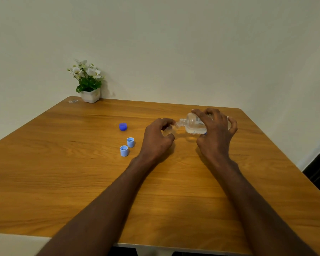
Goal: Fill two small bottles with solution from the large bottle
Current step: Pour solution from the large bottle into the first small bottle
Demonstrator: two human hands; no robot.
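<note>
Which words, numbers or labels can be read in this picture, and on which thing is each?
None can be read.
Large clear plastic bottle, gripped by the right hand: white label with a barcode-like patch, too small and blurred.
Blue caps: no print visible.

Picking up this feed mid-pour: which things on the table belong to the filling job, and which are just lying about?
Job: large clear plastic bottle gripped tilted by the right hand; small clear bottle held by the left hand; dark blue cap; two light blue caps.

Lying about: white-flowered plant in a white pot; small clear scrap beside it.
</note>
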